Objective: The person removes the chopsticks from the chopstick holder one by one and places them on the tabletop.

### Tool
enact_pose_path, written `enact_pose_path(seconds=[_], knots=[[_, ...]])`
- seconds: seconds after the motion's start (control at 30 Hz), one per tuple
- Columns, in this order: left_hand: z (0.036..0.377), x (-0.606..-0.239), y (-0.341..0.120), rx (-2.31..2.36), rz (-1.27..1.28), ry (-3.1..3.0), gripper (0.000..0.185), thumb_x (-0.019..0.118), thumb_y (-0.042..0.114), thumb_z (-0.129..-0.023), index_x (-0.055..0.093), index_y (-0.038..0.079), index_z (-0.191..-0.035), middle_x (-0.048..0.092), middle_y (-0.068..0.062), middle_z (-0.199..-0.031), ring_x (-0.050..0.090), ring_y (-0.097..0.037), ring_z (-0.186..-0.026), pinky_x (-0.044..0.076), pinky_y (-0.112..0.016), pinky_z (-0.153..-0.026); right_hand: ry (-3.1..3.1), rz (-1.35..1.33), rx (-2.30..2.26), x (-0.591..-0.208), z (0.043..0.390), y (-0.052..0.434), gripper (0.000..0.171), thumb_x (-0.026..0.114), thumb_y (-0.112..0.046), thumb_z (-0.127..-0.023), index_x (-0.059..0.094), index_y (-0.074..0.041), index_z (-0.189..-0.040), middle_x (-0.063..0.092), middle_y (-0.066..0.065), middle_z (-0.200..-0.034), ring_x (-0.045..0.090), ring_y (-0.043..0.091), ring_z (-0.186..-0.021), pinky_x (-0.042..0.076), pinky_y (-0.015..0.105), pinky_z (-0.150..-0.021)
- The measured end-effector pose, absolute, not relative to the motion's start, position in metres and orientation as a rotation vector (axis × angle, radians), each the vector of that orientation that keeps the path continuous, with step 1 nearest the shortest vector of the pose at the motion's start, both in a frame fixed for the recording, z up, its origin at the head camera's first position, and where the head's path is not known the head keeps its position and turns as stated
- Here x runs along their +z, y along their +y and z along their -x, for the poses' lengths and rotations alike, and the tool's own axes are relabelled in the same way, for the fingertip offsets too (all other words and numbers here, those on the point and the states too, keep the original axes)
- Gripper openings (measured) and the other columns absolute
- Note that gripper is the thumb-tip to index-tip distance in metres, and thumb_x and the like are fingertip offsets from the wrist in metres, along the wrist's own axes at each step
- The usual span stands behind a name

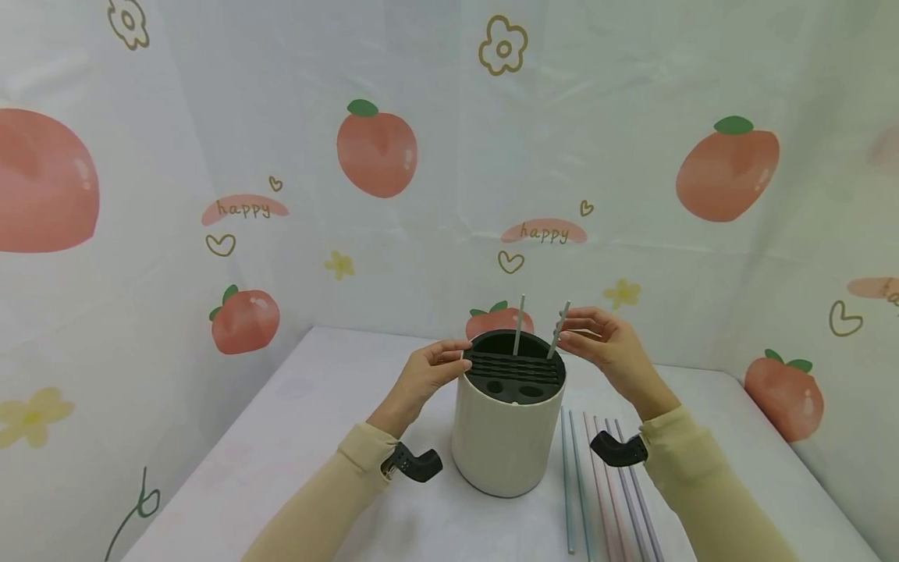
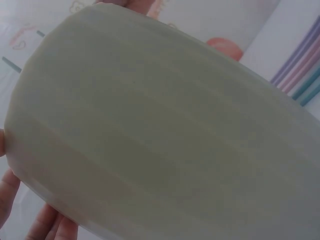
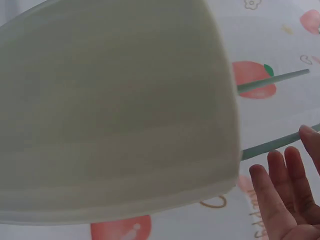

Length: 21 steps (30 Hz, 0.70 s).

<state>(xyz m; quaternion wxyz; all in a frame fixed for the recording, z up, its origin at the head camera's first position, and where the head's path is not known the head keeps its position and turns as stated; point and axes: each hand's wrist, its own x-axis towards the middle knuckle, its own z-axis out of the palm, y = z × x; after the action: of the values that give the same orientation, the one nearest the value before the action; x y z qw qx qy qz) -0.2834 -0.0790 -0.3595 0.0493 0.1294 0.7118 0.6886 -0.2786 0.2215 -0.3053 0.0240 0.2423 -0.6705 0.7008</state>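
A cream cylindrical holder point(image 1: 507, 437) with a black slotted insert stands on the white table point(image 1: 302, 437). Two pale straws stand in it: one upright point(image 1: 518, 324), one leaning right point(image 1: 558, 329). My left hand point(image 1: 463, 355) rests its straight fingertips against the holder's left rim. At the right rim, my right hand point(image 1: 565, 328) pinches the leaning straw near its top. The holder's wall point(image 2: 160, 130) fills the left wrist view, with my fingers point(image 2: 10, 192) at its edge. In the right wrist view the held straw point(image 3: 272, 145) runs from the holder point(image 3: 115, 110) to my fingertips point(image 3: 306, 134).
Several pastel straws point(image 1: 604, 484) lie side by side on the table to the right of the holder, seen too as loose straws point(image 2: 300, 75) in the left wrist view. A peach-print cloth backdrop point(image 1: 379, 148) closes in the table on three sides.
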Motion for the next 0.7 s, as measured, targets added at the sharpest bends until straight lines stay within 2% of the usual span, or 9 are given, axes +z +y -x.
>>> enact_pose_path(seconds=[0.2,0.33,0.43,0.6,0.7], knots=[[0.284,-0.36,-0.079,2.099,-0.404,2.173,0.038,0.07,0.02,-0.088,0.065,0.014,-0.125,0.06,-0.01,-0.119,0.056,-0.022,-0.114,0.044,-0.044,-0.104,-2.14,-0.779,2.068,-0.312,0.284,0.218,0.024,0.061,0.004,-0.091,0.066,-0.015,-0.106,0.069,-0.004,-0.104,0.067,0.009,-0.098,0.055,0.022,-0.086],[0.283,-0.359,-0.078,2.098,-0.386,2.166,0.038,0.07,0.019,-0.088,0.065,0.014,-0.125,0.059,-0.01,-0.12,0.055,-0.022,-0.115,0.044,-0.043,-0.104,-2.162,-0.778,2.049,-0.312,0.285,0.219,0.019,0.061,0.003,-0.091,0.064,-0.01,-0.105,0.07,-0.002,-0.102,0.068,0.009,-0.097,0.055,0.023,-0.085],[0.283,-0.359,-0.078,2.103,-0.378,2.162,0.038,0.07,0.019,-0.088,0.065,0.014,-0.125,0.059,-0.01,-0.12,0.055,-0.022,-0.115,0.045,-0.042,-0.104,-2.134,-0.77,2.084,-0.307,0.285,0.219,0.02,0.06,0.004,-0.092,0.064,-0.012,-0.103,0.069,-0.002,-0.1,0.069,0.01,-0.094,0.056,0.025,-0.083],[0.282,-0.358,-0.078,2.097,-0.379,2.174,0.038,0.07,0.02,-0.088,0.065,0.015,-0.125,0.06,-0.01,-0.12,0.055,-0.022,-0.115,0.044,-0.043,-0.104,-1.973,-0.838,2.14,-0.284,0.287,0.22,0.025,0.056,0.009,-0.092,0.066,-0.012,-0.102,0.069,-0.001,-0.098,0.07,0.01,-0.09,0.058,0.027,-0.08],[0.283,-0.359,-0.078,2.096,-0.378,2.178,0.038,0.07,0.02,-0.088,0.065,0.015,-0.125,0.06,-0.01,-0.119,0.055,-0.022,-0.115,0.044,-0.044,-0.104,-1.801,-0.889,2.188,-0.26,0.286,0.221,0.026,0.053,0.014,-0.092,0.066,-0.006,-0.102,0.07,0.003,-0.094,0.071,0.013,-0.087,0.058,0.029,-0.078]])
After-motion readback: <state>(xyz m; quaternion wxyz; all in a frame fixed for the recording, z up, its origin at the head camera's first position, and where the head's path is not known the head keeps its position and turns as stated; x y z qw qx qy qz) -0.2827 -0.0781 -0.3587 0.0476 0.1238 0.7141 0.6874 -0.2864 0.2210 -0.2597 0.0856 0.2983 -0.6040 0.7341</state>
